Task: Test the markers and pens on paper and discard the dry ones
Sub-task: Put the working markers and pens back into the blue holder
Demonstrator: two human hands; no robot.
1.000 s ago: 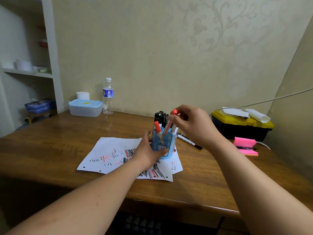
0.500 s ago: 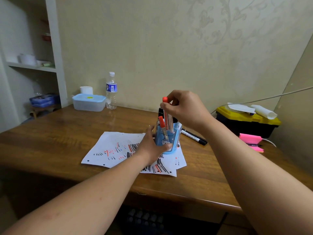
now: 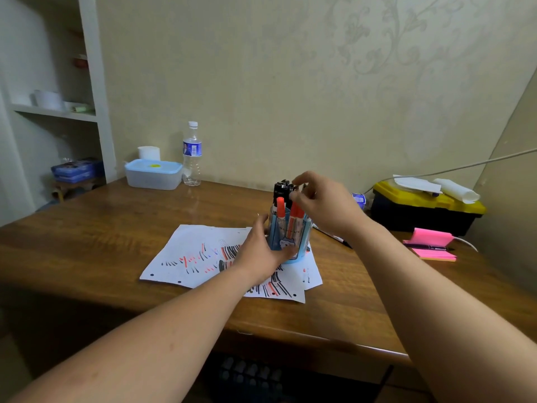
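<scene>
Left hand (image 3: 257, 254) wraps blue pen holder (image 3: 290, 234), steadying it upright on scribbled paper (image 3: 186, 257). Right hand (image 3: 325, 205) curls over black marker caps (image 3: 280, 187) (pinch or mere touch: cannot tell), likely choosing next tester.

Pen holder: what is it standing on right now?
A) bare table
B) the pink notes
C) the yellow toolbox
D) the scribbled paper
D: the pen holder stands on the paper, and the left hand grips its side.
</scene>
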